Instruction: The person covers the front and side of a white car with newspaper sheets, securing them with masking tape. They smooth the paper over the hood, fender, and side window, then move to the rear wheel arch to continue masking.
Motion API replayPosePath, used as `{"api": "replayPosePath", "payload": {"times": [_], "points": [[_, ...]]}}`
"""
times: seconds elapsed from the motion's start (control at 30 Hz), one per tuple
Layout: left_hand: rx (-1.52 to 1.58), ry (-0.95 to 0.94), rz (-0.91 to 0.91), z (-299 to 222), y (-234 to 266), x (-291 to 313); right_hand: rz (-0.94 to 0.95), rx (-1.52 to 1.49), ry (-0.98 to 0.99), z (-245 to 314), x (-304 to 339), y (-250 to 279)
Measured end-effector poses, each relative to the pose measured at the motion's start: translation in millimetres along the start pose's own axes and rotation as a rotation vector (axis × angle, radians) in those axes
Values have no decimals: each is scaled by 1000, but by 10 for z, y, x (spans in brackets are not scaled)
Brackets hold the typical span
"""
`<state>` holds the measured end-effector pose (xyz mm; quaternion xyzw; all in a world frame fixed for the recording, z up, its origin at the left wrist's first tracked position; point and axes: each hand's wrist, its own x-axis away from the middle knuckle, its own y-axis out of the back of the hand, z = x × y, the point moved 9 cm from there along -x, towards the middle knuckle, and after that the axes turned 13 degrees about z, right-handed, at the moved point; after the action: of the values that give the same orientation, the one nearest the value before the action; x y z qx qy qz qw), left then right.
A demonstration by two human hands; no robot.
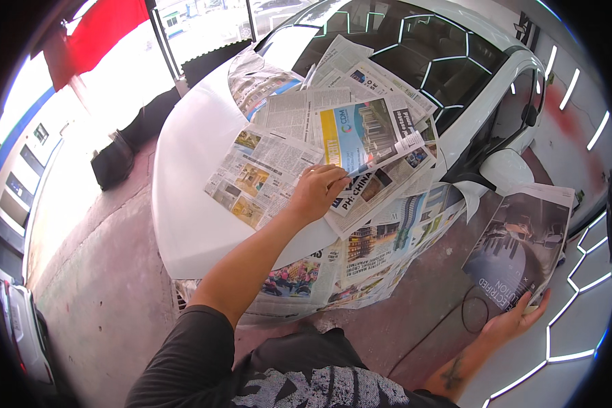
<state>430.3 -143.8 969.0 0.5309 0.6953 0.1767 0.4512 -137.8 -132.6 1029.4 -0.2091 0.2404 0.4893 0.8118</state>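
Note:
My left hand (317, 192) reaches over the hood, its fingers curled together at the lower edge of a newspaper sheet (364, 136) with a yellow and blue advert. That sheet lies on several overlapping newspaper sheets (251, 173) spread over the white car's hood (190, 163) and up to its windshield. Out to the right, my right hand (517, 318) grips the bottom of a folded newspaper (520, 238) with a dark full-page picture, held up beside the car. More newspaper (374, 248) covers the fender and front side of the car.
The car's windshield (415, 51) and side mirror (506, 170) lie beyond the sheets. A thin dark hose or cable (432, 333) runs along the reddish floor. Red cloth (109, 34) hangs at the far left; black material (126, 149) lies beneath it. Another vehicle (24, 333) stands at lower left.

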Motion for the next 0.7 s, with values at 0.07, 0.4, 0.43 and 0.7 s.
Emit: {"api": "replayPosePath", "payload": {"times": [0.07, 0.4, 0.43, 0.7], "points": [[142, -5, -130, -269, 160, -57, -3, 101, 107, 82, 117, -206], [1174, 35, -29, -1303, 203, 900, 929, -55, 726, 1274, 1635, -2542], [1314, 54, -88, -1301, 366, 1079, 986, -76, 722, 1323, 1827, -2639], [1742, 253, -118, -360, 1181, 3075, 1256, -308, 900, 1979, 3331, -3247]]}}
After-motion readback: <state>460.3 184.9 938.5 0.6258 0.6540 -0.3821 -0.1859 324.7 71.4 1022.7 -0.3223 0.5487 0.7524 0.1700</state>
